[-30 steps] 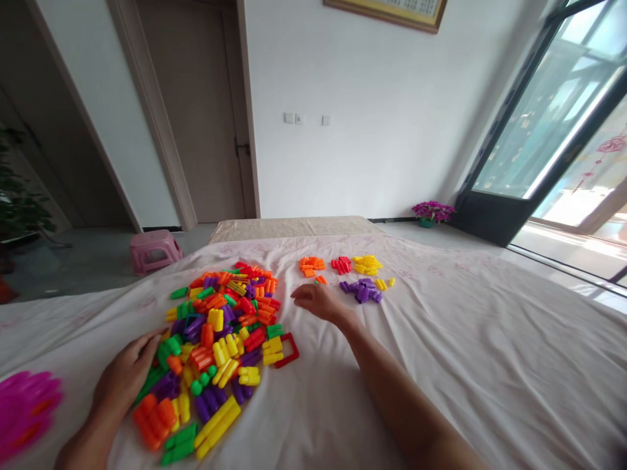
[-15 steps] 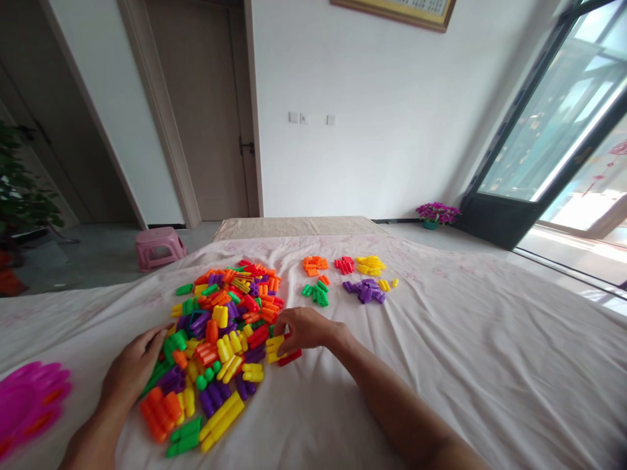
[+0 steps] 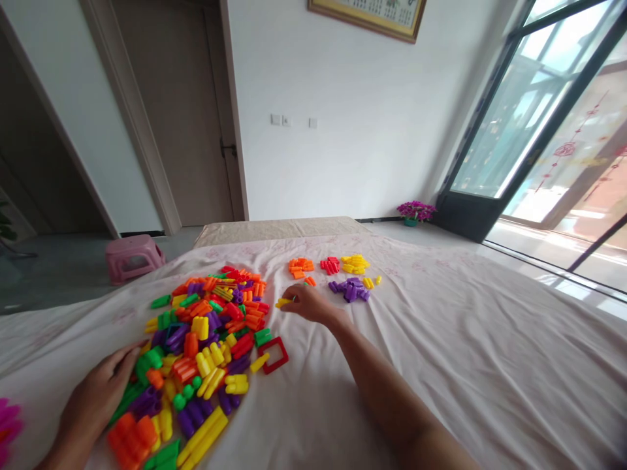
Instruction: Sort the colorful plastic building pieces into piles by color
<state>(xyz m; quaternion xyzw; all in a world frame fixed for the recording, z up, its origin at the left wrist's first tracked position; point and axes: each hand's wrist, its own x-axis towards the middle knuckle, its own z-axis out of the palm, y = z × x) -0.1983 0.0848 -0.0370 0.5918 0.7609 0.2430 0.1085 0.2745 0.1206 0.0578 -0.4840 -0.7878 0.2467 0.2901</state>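
Note:
A heap of plastic building pieces [image 3: 191, 369] in yellow, purple, orange, red and green lies on the cloth. My left hand [image 3: 100, 388] rests against the heap's left side, fingers stretched out and fingertips partly hidden by green pieces. To the right of the heap, my right hand [image 3: 307, 303] is closed on a yellow building piece [image 3: 282, 303], pinched at the fingertips. A red square frame [image 3: 285, 356] and a loose yellow piece [image 3: 259, 362] lie at the heap's right edge. My right hand covers most of the small green group.
Sorted by colour beyond my right hand are orange pieces [image 3: 300, 266], red pieces [image 3: 330, 265], yellow pieces [image 3: 355, 264] and purple pieces [image 3: 351, 289]. A pink flower-shaped object [image 3: 7, 424] is cut off at left. A pink stool [image 3: 134, 258] stands past the cloth [image 3: 431, 339].
My right hand has moved away from the heap's right edge toward the sorted groups, carrying a yellow piece. The red frame now shows uncovered. My left hand stays at the heap; the view has turned right.

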